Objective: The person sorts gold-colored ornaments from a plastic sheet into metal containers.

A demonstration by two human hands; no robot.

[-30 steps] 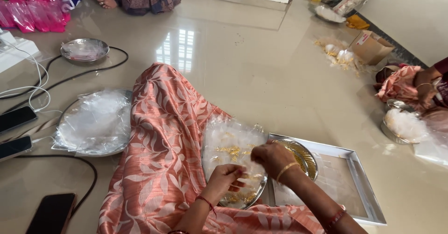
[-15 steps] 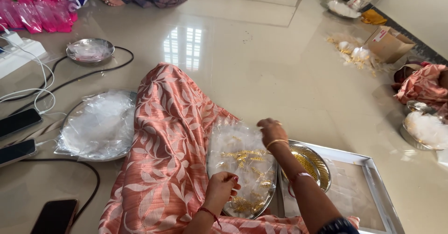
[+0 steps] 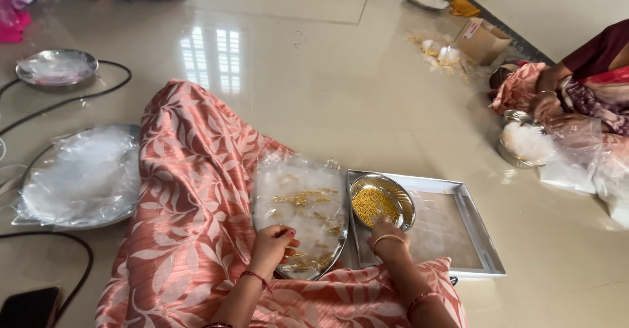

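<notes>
Loose, light yellow grains (image 3: 375,205) heaped in the small steel bowl (image 3: 402,197) on the tray (image 3: 488,249), best pinched at the heap's near edge, right hand (image 3: 388,231) fingers dipped in together, left hand (image 3: 274,244) curled beside the plastic-covered plate (image 3: 298,190).
</notes>
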